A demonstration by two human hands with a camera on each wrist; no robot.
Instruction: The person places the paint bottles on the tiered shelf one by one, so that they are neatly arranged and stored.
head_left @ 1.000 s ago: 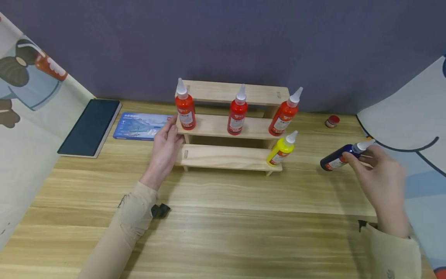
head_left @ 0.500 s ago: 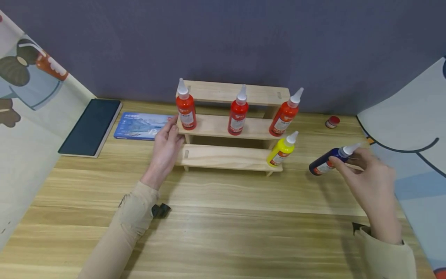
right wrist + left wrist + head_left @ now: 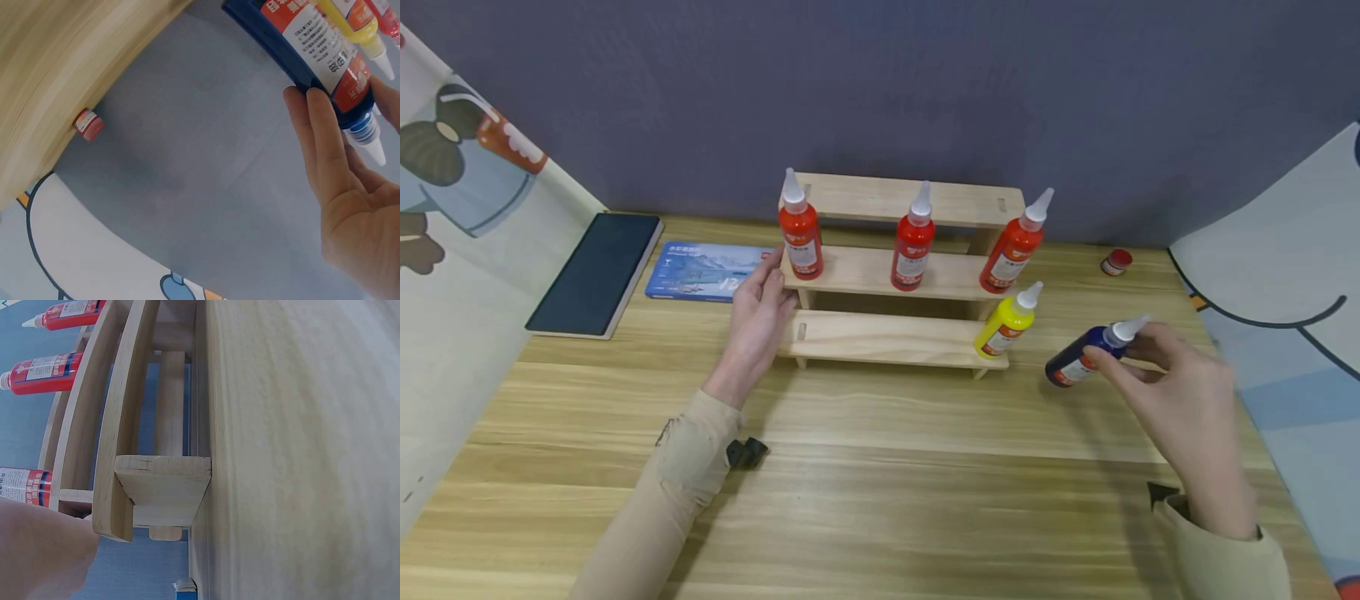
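Note:
In the head view, my right hand (image 3: 1180, 400) pinches a dark blue paint bottle (image 3: 1078, 358) near its white nozzle. The bottle is tilted above the table, right of a tiered wooden display rack (image 3: 880, 333). In the right wrist view, fingers and thumb (image 3: 328, 137) lie on opposite sides of the blue bottle (image 3: 312, 56). My left hand (image 3: 756, 317) grips the rack's left end at the middle tier; some fingertips are hidden. Red paint bottles (image 3: 912, 250) stand at the left, middle and right of that tier. A yellow paint bottle (image 3: 1003, 323) stands at the bottom tier's right end.
Left of the rack lie a blue flat box (image 3: 700, 271) and a dark-covered book or pad (image 3: 593, 275). A small red-lidded jar (image 3: 1116, 262) sits at the back right. A grey panel (image 3: 880, 92) rises behind the wooden table (image 3: 887, 500).
My right hand has carried the blue bottle leftward and slightly toward me, closer to the rack. The left hand, the rack and its bottles stay in place.

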